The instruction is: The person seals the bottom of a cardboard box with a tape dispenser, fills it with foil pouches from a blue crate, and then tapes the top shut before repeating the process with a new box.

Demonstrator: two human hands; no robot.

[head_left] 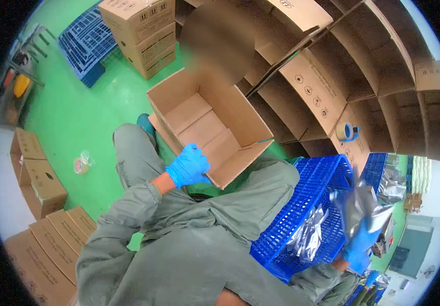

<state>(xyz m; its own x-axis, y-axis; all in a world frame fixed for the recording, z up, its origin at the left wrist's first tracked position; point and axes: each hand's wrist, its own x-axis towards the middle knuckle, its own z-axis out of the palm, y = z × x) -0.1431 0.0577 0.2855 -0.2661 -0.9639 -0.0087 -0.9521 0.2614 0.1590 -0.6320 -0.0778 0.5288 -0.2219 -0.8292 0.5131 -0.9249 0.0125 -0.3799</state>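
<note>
A blue crate (297, 186) is resting at the person's right, and an open carton (210, 127) is sitting ahead of the lap, its long axis running from far left to near right. The nearer left hand (188, 167) is gripping its rim; the right hand (361, 249), well apart by the crate, is apparently clutching a blurred silver pouch (355, 208).

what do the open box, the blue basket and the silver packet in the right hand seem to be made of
The open box looks like matte corrugated cardboard: brown, with ridged cut edges. The blue basket is probably moulded plastic, slightly glossy, with a regular openwork grid. The silver packet in the right hand is blurred; its shine suggests foil or metallised film.
</note>
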